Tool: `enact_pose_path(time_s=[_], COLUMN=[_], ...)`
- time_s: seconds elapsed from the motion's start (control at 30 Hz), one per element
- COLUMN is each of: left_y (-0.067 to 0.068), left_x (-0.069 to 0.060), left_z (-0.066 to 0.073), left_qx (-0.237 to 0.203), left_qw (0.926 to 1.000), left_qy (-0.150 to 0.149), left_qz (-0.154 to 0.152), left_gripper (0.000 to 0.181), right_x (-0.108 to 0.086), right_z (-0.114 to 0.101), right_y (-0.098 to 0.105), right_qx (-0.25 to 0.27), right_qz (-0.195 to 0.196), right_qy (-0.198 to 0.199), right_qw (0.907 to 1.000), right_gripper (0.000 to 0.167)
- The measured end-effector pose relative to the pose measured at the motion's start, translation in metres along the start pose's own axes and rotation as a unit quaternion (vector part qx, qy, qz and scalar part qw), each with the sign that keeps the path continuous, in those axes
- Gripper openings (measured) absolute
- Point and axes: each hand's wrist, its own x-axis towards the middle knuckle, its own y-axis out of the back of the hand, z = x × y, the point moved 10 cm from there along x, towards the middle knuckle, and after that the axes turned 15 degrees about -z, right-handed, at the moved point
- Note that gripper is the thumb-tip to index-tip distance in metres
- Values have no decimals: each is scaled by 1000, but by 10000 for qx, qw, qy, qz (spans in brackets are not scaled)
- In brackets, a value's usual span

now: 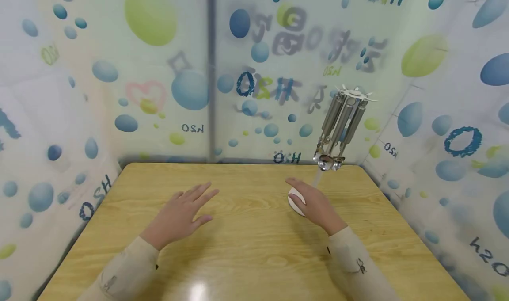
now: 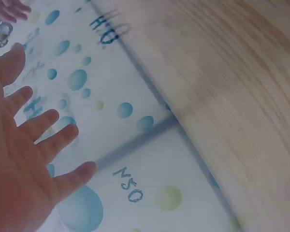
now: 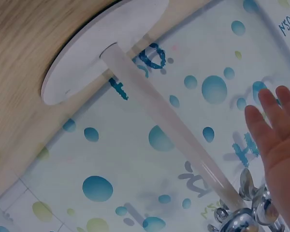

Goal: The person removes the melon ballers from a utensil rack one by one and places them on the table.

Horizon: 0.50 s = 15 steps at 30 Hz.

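A rotating utensil stand rises from the right side of the table, with a round white base (image 1: 294,203), a pale pole (image 3: 159,111) and a spoked white top (image 1: 354,93). Kitchen utensils (image 1: 343,117) with grey handles hang from it, shiny metal heads (image 3: 241,222) downward. My right hand (image 1: 318,206) has its fingers extended near the stand and hides part of the base in the head view. Whether it touches the metal heads cannot be told. Over the left half of the table, my left hand (image 1: 179,217) holds nothing, fingers spread, as the left wrist view also shows.
The wooden table (image 1: 246,257) has its far edge close to a curtain (image 1: 167,97) printed with blue and green bubbles. Similar printed curtains hang at the left and right. A dark vertical strip (image 1: 212,71) runs down the back one.
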Motion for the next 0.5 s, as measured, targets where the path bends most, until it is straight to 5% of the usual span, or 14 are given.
enact_pose_path(time_s=[0.5], left_y=[25], left_x=[28], left_z=[27], left_qx=[-223], left_qw=[9959], left_qy=[-599], left_qz=[637], left_gripper=[62], right_x=[-24], right_z=[-3], right_y=[56], right_qx=[-173], right_qz=[1849], right_qy=[561], right_qw=[9810], right_gripper=[25])
